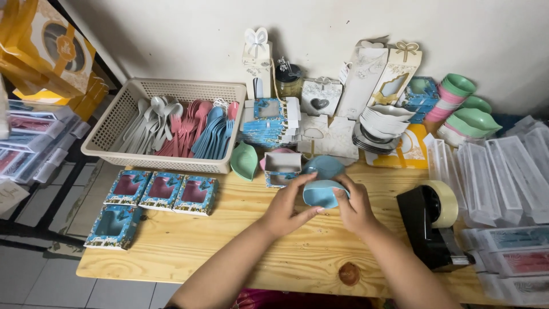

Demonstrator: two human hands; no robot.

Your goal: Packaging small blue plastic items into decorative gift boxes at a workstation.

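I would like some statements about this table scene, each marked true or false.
1. Both hands hold a blue dish: the left hand and the right hand grip the blue dish. True.
2. The basket holds forks only. False: it holds spoons in white, pink and blue.
3. The tape dispenser stands to the right of the hands. True.
4. Four closed blue boxes lie on the table, left of the hands. True.
5. The green dish is stacked on the tape dispenser. False: it lies by the basket.
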